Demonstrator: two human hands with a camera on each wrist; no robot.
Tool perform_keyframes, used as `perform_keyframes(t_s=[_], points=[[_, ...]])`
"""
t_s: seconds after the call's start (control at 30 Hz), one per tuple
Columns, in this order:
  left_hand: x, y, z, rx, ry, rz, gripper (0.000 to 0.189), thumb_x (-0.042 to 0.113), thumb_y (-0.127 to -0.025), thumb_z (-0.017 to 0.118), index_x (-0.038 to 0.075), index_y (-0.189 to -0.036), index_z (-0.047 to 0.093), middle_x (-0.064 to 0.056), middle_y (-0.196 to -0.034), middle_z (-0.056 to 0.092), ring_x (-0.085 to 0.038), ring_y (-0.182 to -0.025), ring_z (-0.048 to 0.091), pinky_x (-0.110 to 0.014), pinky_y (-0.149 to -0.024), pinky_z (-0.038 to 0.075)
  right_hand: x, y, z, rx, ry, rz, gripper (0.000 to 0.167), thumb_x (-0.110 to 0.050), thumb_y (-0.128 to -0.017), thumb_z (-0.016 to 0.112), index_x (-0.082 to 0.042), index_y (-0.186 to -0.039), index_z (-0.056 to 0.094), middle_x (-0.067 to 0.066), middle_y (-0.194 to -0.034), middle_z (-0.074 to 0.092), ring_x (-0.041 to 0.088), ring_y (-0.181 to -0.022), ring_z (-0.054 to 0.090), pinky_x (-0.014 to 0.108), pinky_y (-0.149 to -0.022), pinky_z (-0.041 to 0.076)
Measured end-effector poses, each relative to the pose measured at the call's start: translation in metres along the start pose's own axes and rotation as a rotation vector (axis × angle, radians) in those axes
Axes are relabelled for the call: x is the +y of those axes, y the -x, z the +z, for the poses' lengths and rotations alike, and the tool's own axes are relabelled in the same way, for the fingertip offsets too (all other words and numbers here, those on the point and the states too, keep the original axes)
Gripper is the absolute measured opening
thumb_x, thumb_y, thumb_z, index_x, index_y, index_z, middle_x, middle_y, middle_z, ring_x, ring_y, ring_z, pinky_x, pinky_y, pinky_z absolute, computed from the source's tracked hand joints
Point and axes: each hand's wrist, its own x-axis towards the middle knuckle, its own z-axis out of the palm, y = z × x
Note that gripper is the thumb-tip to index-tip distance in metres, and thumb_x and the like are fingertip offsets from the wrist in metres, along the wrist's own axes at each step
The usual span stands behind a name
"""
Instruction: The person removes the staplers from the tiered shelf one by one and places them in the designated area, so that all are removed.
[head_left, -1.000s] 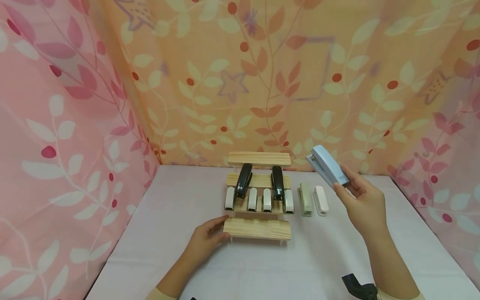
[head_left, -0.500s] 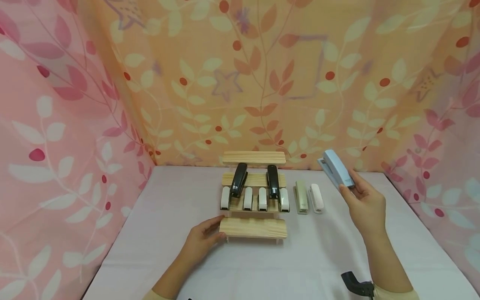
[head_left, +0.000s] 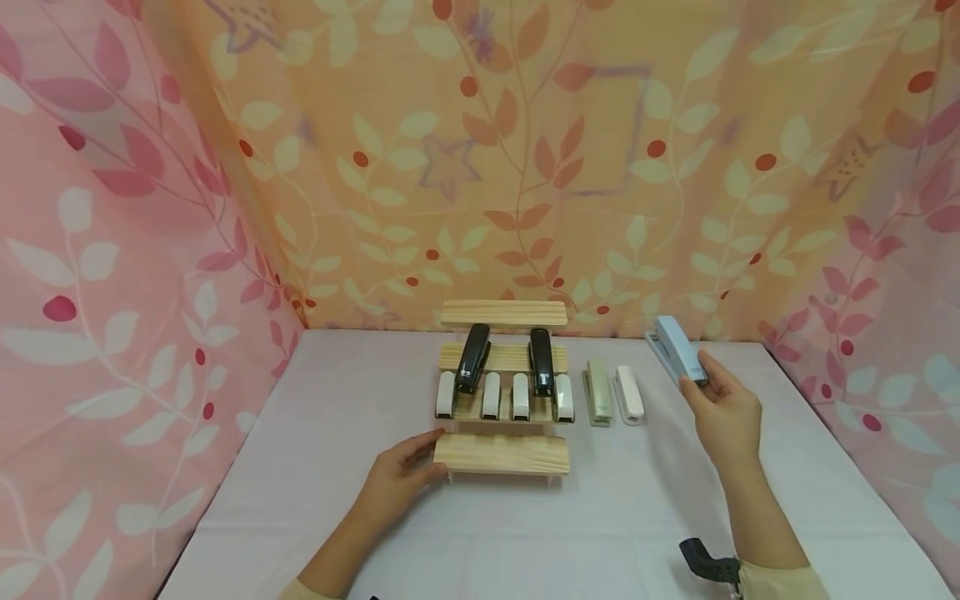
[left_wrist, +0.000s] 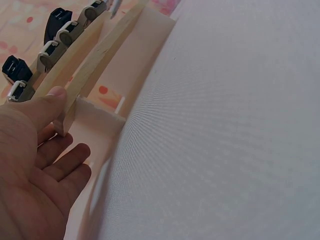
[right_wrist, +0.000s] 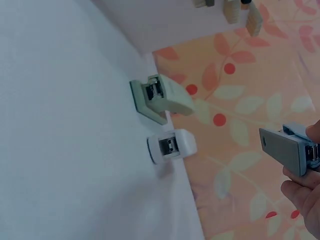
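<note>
A light blue stapler (head_left: 677, 350) is held at its rear end by my right hand (head_left: 727, 417), between thumb and fingers, above the right part of the table. In the right wrist view the stapler's flat base (right_wrist: 282, 150) shows clear of the tabletop. My left hand (head_left: 393, 475) grips the left end of the lowest board of a stepped wooden rack (head_left: 502, 455), thumb at the front edge. On the rack's higher steps rest two black staplers (head_left: 472, 358) and several small white staplers (head_left: 491, 396). Right of the rack stand a pale green stapler (head_left: 598, 392) and a white stapler (head_left: 628, 395), side by side.
A white cloth covers the table (head_left: 600, 533). Behind it hangs an orange leaf-patterned curtain (head_left: 390, 233), with pink patterned cloth (head_left: 135, 333) along the left and right sides. A black strap piece (head_left: 708, 562) sits by the right wrist.
My right hand has moved the light blue stapler rightward from the rack and lower, towards the table. The left hand stays on the rack's end. The head view has shifted slightly.
</note>
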Motion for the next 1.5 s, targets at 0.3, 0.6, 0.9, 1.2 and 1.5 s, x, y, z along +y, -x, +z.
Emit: perform_keyframes(t_s=[0.3,0.6,0.9,1.2,1.5], points=[[-0.001,-0.001,-0.001,-0.004,-0.013,0.013,0.057,0.027,-0.084,0.084,0.019,-0.137,0.065,0.001,-0.141,0.064,-0.020,-0.132,0.060,-0.036,-0.114,0.045,0.036,-0.004,0.002,-0.027,0.083,0.055,0.059,-0.018,-0.100,0.068,-0.007,-0.153,0.045,0.022,-0.149,0.048,0.031,-0.135,0.051,0.005,-0.090,0.047],[-0.002,0.000,-0.001,-0.013,-0.001,-0.013,0.058,0.030,-0.084,0.084,0.020,-0.138,0.065,0.002,-0.143,0.063,-0.021,-0.135,0.058,-0.036,-0.114,0.045,0.066,-0.006,0.005,-0.043,0.150,0.080,0.060,-0.025,-0.101,0.067,-0.007,-0.154,0.044,0.020,-0.150,0.048,0.035,-0.137,0.050,0.008,-0.094,0.047],[0.000,0.000,-0.001,-0.010,0.020,-0.005,0.056,0.027,-0.084,0.084,0.019,-0.136,0.065,0.001,-0.141,0.064,-0.022,-0.133,0.059,-0.038,-0.114,0.045,0.076,-0.006,0.003,-0.078,0.210,0.126,0.062,-0.027,-0.103,0.065,-0.007,-0.156,0.041,0.022,-0.152,0.047,0.034,-0.139,0.049,0.011,-0.096,0.047],[-0.002,0.000,0.000,-0.009,0.023,-0.007,0.056,0.026,-0.084,0.084,0.018,-0.137,0.065,0.000,-0.142,0.063,-0.022,-0.134,0.059,-0.034,-0.113,0.046,0.090,-0.005,0.007,-0.096,0.229,0.168,0.061,-0.025,-0.103,0.063,-0.007,-0.156,0.040,0.021,-0.154,0.045,0.033,-0.141,0.047,0.017,-0.101,0.047],[-0.003,-0.001,-0.001,-0.013,0.025,-0.001,0.057,0.027,-0.085,0.084,0.018,-0.137,0.065,0.001,-0.143,0.062,-0.022,-0.134,0.058,-0.034,-0.113,0.046,0.095,-0.004,0.013,-0.087,0.208,0.173,0.061,-0.020,-0.100,0.067,-0.002,-0.154,0.043,0.026,-0.149,0.050,0.035,-0.136,0.053,0.007,-0.088,0.050]])
